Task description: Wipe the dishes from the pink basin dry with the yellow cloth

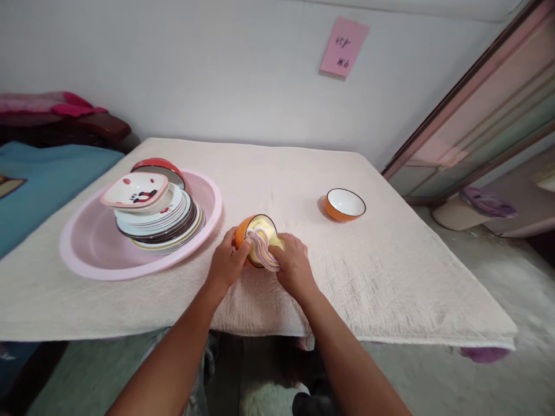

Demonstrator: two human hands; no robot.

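Observation:
My left hand (229, 259) grips the left side of an orange bowl (243, 231) with a dark rim, tilted toward me above the near part of the table. A yellow cloth (263, 231) with purple and white stripes is bunched inside the bowl. My right hand (293, 260) is closed on that cloth at the bowl's right side. The cloth covers most of the bowl's inside. Farther right, a second orange bowl (346, 203) with a white inside stands upright on the table, apart from both hands.
A pink basin (95, 263) on the left holds stacked plates (173, 222), a squarish patterned bowl (137, 189) and a red bowl (160, 164). A pale cloth (368, 277) covers the table (277, 173). A pink note (344, 47) hangs on the wall; a bin (459, 209) stands at right.

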